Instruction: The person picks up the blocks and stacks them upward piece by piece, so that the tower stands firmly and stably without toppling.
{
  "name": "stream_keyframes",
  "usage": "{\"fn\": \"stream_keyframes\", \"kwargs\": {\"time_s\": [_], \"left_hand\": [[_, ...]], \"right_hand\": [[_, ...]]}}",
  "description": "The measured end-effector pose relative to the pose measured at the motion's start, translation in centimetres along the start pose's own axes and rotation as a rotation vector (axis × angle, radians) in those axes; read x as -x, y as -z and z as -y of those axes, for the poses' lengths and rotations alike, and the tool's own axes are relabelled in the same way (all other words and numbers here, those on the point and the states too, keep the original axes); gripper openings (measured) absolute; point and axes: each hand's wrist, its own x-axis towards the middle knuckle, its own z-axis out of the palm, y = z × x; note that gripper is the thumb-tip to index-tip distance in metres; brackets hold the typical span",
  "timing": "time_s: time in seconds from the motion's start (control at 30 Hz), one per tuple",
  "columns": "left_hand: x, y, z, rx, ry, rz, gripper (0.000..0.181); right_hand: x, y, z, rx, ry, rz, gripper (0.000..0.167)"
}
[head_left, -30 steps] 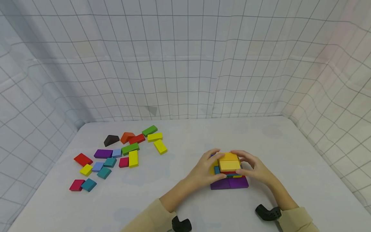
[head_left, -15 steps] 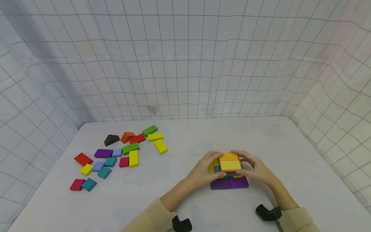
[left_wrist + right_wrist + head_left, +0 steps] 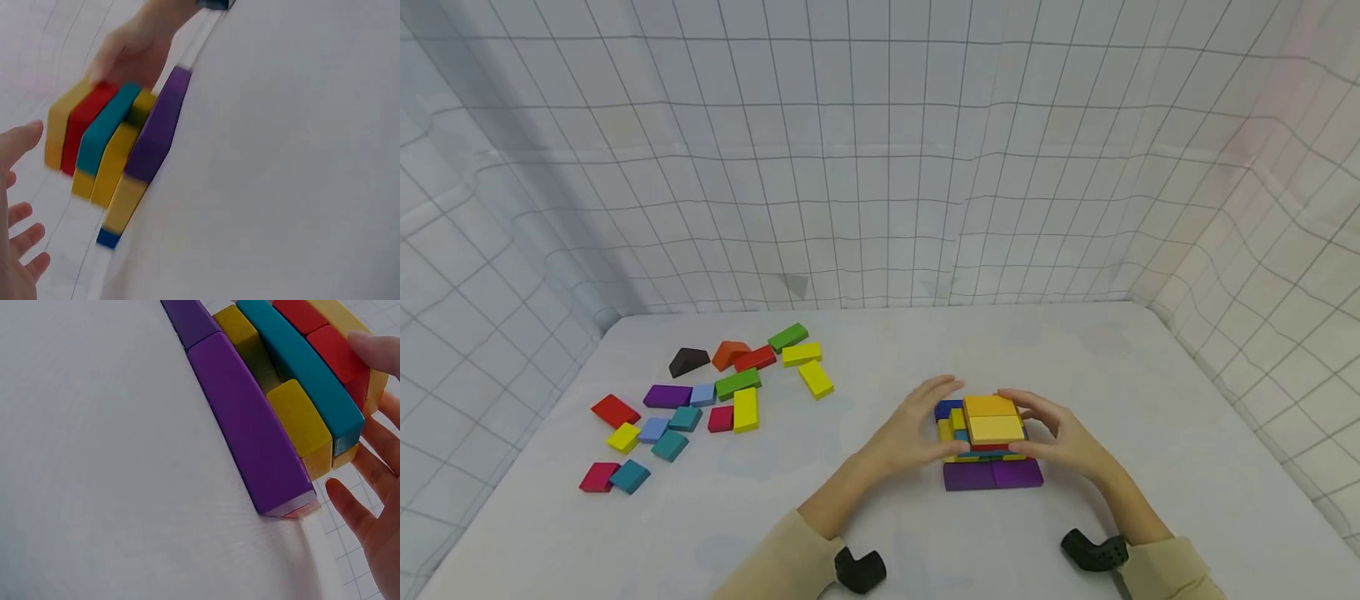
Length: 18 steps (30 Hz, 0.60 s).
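The left hand (image 3: 897, 439) is easing leftward off the stack of blocks (image 3: 996, 428), its fingers spreading and holding nothing, leaving the right hand (image 3: 1070, 437) alone pinching the near and far edges. The stack is standing on the right half of the table (image 3: 1150, 417), while eighteen loose blocks (image 3: 746, 411) are lying at left: four yellow, three teal, two each of green, light blue, red and crimson, one each of purple, orange and black.

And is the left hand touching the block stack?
Apart: the left wrist view shows a narrow gap between the left hand and the block stack.
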Motion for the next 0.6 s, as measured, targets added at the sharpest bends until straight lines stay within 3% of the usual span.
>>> {"fn": "stream_keyframes", "kwargs": {"time_s": [0.13,0.23,0.33,0.4,0.6], "left_hand": [[0.7,4.0,4.5,-0.077,-0.025,-0.147,0.058],[2.0,7.0,7.7,-0.14,0.067,-0.215,0.05],[3.5,9.3,9.5,-0.151,0.2,-0.179,0.052],[4.4,10.3,10.3,-0.151,0.256,-0.139,0.054],[5.6,11.3,10.9,-0.142,0.281,-0.11,0.054]], "right_hand": [[-0.1,-0.1,0.2,0.01,0.002,-0.014,0.064],[0.0,-0.1,0.2,0.018,-0.004,-0.017,0.066],[0.1,0.0,0.2,0.021,-0.015,-0.021,0.066],[0.1,0.0,0.2,0.021,-0.018,-0.022,0.066],[-0.1,-0.1,0.3,0.019,-0.014,-0.019,0.064]]}}
